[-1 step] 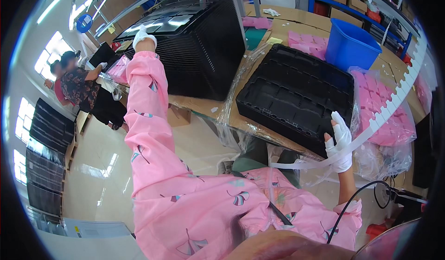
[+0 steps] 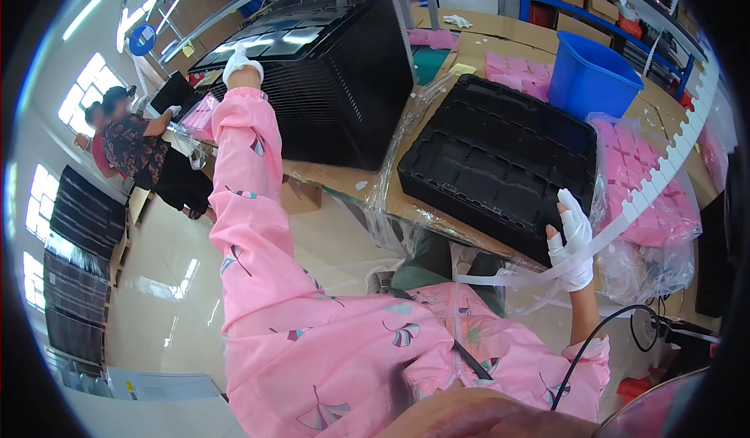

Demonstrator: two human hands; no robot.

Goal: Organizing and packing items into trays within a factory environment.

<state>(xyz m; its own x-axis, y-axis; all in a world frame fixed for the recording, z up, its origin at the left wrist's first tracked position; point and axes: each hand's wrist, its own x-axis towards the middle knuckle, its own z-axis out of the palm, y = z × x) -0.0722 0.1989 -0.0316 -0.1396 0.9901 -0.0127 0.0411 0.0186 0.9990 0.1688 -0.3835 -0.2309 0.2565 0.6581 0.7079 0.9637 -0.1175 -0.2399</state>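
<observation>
A tall stack of black plastic trays [image 2: 344, 78] stands on the far left part of the table, its top layer shiny. My left hand [image 2: 243, 67], in a white glove, reaches out to the near left upper edge of this stack and appears to touch it. Its fingers are foreshortened and partly hidden, so their grip is unclear. A lower stack of black molded trays [image 2: 500, 153] lies in front of me to the right. Beside its near right corner, my right hand [image 2: 574, 239] is open, fingers stretched and thumb apart, bare fingertips showing from the white glove.
A pale notched strip [image 2: 625, 215] curves across the right side, passing before my right wrist. Behind the low stack stands a blue bin [image 2: 594, 75]. Pink molded trays in clear plastic [image 2: 648, 180] lie at the right. Two people [image 2: 133, 133] stand at the far left.
</observation>
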